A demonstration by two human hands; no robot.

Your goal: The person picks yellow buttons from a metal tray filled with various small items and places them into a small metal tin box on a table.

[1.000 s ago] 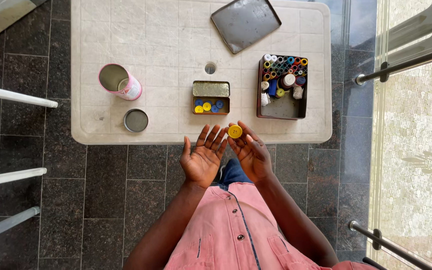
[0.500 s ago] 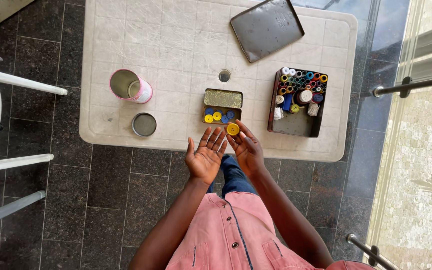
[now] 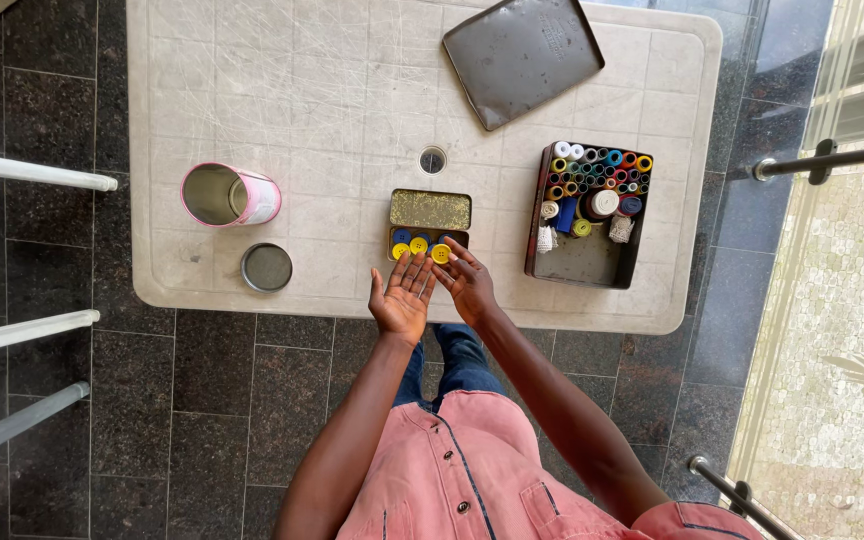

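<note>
1. Right hand (image 3: 469, 285) pinches a yellow button (image 3: 440, 254) in its fingertips, at the near edge of the small tin (image 3: 429, 222)
2. Left hand (image 3: 401, 297) is open flat, palm up, holding nothing
3. Farther off, the thread box (image 3: 586, 215) sits on the table (image 3: 322, 120)

Bright daylight, sharp focus, glare at right.
</note>
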